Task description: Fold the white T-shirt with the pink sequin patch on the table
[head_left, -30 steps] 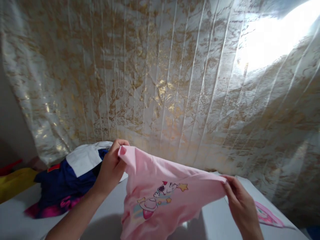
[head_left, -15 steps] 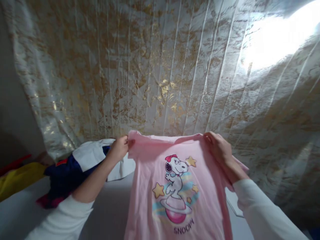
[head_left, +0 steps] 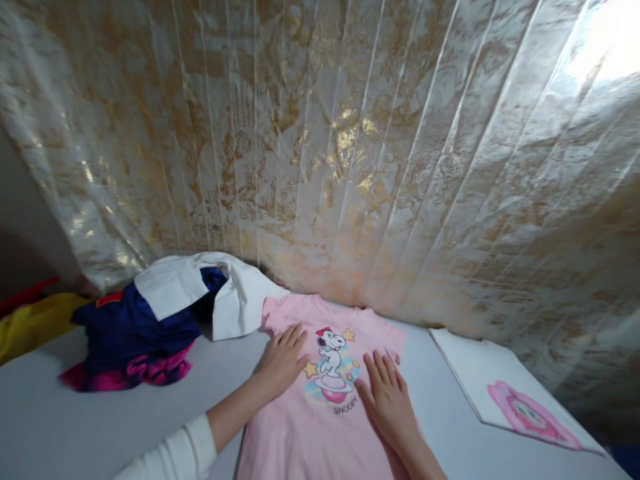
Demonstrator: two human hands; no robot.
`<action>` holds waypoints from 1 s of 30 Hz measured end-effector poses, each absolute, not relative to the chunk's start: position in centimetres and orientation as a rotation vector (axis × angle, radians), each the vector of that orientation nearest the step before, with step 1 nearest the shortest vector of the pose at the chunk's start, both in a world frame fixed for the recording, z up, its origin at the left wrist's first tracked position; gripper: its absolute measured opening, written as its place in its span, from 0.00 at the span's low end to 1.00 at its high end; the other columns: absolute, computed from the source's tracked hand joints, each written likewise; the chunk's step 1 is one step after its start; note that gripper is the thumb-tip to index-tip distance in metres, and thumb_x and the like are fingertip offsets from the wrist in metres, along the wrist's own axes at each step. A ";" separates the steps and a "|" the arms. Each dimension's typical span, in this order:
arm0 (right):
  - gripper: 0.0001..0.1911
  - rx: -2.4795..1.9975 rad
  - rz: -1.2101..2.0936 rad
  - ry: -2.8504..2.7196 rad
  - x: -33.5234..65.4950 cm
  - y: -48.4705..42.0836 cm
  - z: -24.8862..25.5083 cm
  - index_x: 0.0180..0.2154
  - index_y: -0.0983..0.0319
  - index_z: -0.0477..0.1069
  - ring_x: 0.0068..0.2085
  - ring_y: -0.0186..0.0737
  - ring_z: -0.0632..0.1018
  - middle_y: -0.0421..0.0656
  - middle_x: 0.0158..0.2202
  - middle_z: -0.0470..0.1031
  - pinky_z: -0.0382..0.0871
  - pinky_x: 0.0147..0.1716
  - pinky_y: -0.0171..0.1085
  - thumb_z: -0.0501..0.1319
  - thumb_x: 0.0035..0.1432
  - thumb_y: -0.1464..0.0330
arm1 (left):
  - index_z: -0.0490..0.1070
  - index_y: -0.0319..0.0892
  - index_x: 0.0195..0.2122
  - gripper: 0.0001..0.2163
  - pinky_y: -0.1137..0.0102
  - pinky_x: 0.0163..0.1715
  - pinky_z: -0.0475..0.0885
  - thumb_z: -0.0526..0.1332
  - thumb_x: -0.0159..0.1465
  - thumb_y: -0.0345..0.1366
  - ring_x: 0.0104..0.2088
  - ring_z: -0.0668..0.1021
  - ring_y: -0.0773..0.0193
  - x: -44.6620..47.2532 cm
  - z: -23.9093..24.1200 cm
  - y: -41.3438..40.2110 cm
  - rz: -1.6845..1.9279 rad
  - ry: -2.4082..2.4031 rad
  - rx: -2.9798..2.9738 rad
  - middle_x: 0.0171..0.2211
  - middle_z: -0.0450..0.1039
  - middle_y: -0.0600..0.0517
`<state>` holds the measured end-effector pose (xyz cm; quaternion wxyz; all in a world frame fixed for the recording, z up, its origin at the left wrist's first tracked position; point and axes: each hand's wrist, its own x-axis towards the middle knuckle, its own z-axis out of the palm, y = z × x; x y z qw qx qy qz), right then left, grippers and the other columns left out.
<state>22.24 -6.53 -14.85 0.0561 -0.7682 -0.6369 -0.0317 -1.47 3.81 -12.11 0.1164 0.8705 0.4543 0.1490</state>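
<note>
A pink T-shirt with a cartoon dog print lies flat, front up, on the white table. My left hand rests palm down on the shirt's left chest, fingers stretched out. My right hand lies flat on the shirt just right of the print, fingers spread. Neither hand grips the cloth.
A heap of clothes, navy, white and magenta, sits at the left of the shirt. A folded white shirt with a pink print lies at the right. A gold-and-white curtain hangs behind the table. Yellow cloth shows at far left.
The pink shirt was held up by its shoulders in both hands; now it lies spread on the table and both hands have let go and press flat on it.
</note>
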 end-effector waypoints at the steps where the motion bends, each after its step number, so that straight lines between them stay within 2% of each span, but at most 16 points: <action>1: 0.32 -2.366 -0.108 -1.893 23.1 -6.2 -15.0 0.66 0.61 0.54 0.69 0.50 0.50 0.48 0.69 0.50 0.45 0.64 0.53 0.45 0.67 0.53 | 0.60 0.37 0.62 0.23 0.53 0.62 0.50 0.53 0.67 0.38 0.66 0.55 0.50 -1.3 -12.3 4.4 0.446 1.304 2.559 0.66 0.53 0.39; 3: 0.32 -2.438 -0.099 -1.821 24.4 -5.4 -14.7 0.66 0.63 0.52 0.69 0.49 0.50 0.50 0.69 0.49 0.45 0.63 0.53 0.44 0.67 0.54 | 0.62 0.39 0.61 0.22 0.56 0.62 0.50 0.53 0.67 0.39 0.66 0.57 0.54 -0.7 -12.1 5.6 0.483 1.245 2.573 0.66 0.55 0.42; 5: 0.33 -2.467 -0.075 -1.794 25.1 -4.5 -14.3 0.67 0.64 0.51 0.69 0.49 0.49 0.52 0.69 0.49 0.45 0.63 0.54 0.43 0.67 0.54 | 0.65 0.42 0.59 0.18 0.62 0.61 0.55 0.51 0.69 0.37 0.63 0.63 0.58 -0.4 -11.5 6.3 0.536 1.209 2.567 0.63 0.62 0.45; 8: 0.30 -2.465 -0.049 -1.797 25.5 -4.7 -14.2 0.65 0.63 0.54 0.69 0.48 0.52 0.52 0.68 0.51 0.48 0.62 0.53 0.44 0.67 0.57 | 0.67 0.42 0.55 0.17 0.67 0.57 0.61 0.48 0.68 0.31 0.58 0.69 0.62 -1.5 -10.5 5.9 0.656 1.274 2.525 0.57 0.69 0.47; 11: 0.27 -2.391 -0.089 -1.816 26.0 -7.2 -15.3 0.62 0.62 0.59 0.68 0.50 0.53 0.51 0.68 0.53 0.54 0.61 0.52 0.47 0.65 0.59 | 0.67 0.40 0.50 0.14 0.63 0.53 0.63 0.51 0.64 0.27 0.54 0.70 0.57 -4.4 -10.2 3.1 0.739 1.439 2.472 0.51 0.70 0.44; 14: 0.29 -2.281 -0.132 -1.828 26.7 -10.9 -16.9 0.61 0.63 0.60 0.68 0.54 0.54 0.52 0.68 0.53 0.57 0.59 0.53 0.48 0.63 0.59 | 0.68 0.41 0.39 0.06 0.58 0.45 0.66 0.55 0.61 0.31 0.45 0.71 0.51 -7.3 -10.5 -0.8 0.684 1.570 2.433 0.42 0.70 0.45; 16: 0.30 -2.263 -0.118 -1.803 27.1 -13.1 -17.4 0.61 0.65 0.61 0.66 0.56 0.58 0.54 0.67 0.55 0.59 0.58 0.54 0.47 0.62 0.56 | 0.66 0.42 0.34 0.02 0.58 0.42 0.65 0.57 0.60 0.33 0.41 0.71 0.51 -8.0 -10.6 -3.1 0.589 1.606 2.416 0.38 0.69 0.47; 20: 0.31 -2.282 -0.088 -1.718 27.4 -15.7 -16.0 0.56 0.67 0.65 0.58 0.56 0.69 0.58 0.59 0.66 0.63 0.55 0.51 0.45 0.60 0.54 | 0.59 0.45 0.28 0.05 0.64 0.40 0.64 0.55 0.60 0.32 0.39 0.71 0.56 -7.3 -10.3 -5.0 0.526 1.497 2.334 0.34 0.67 0.51; 23: 0.29 -2.347 0.040 -1.633 27.1 -16.7 -13.8 0.54 0.66 0.64 0.49 0.54 0.75 0.57 0.48 0.75 0.67 0.49 0.48 0.45 0.60 0.56 | 0.54 0.47 0.30 0.06 0.69 0.31 0.64 0.49 0.66 0.35 0.30 0.72 0.61 -6.9 -10.1 -5.1 0.644 1.445 2.083 0.26 0.63 0.56; 25: 0.27 -2.428 0.207 -1.530 26.7 -17.3 -12.5 0.55 0.62 0.63 0.43 0.54 0.77 0.53 0.40 0.77 0.69 0.42 0.47 0.45 0.59 0.57 | 0.52 0.47 0.33 0.05 0.71 0.27 0.63 0.48 0.67 0.37 0.25 0.72 0.62 -7.1 -10.4 -5.3 0.696 1.436 1.914 0.23 0.62 0.59; 27: 0.25 -2.449 0.382 -1.417 26.4 -17.9 -11.8 0.54 0.57 0.63 0.37 0.52 0.79 0.48 0.35 0.78 0.69 0.36 0.44 0.45 0.58 0.55 | 0.52 0.48 0.39 0.05 0.71 0.29 0.64 0.51 0.65 0.35 0.28 0.75 0.61 -7.6 -10.9 -5.7 0.713 1.421 1.846 0.25 0.66 0.59; 30: 0.24 -2.335 0.476 -1.323 26.4 -18.4 -11.8 0.52 0.53 0.61 0.32 0.47 0.79 0.43 0.34 0.78 0.68 0.32 0.40 0.45 0.58 0.52 | 0.53 0.47 0.45 0.13 0.70 0.37 0.67 0.53 0.62 0.29 0.41 0.78 0.58 -8.4 -11.4 -6.4 0.653 1.451 1.897 0.37 0.74 0.51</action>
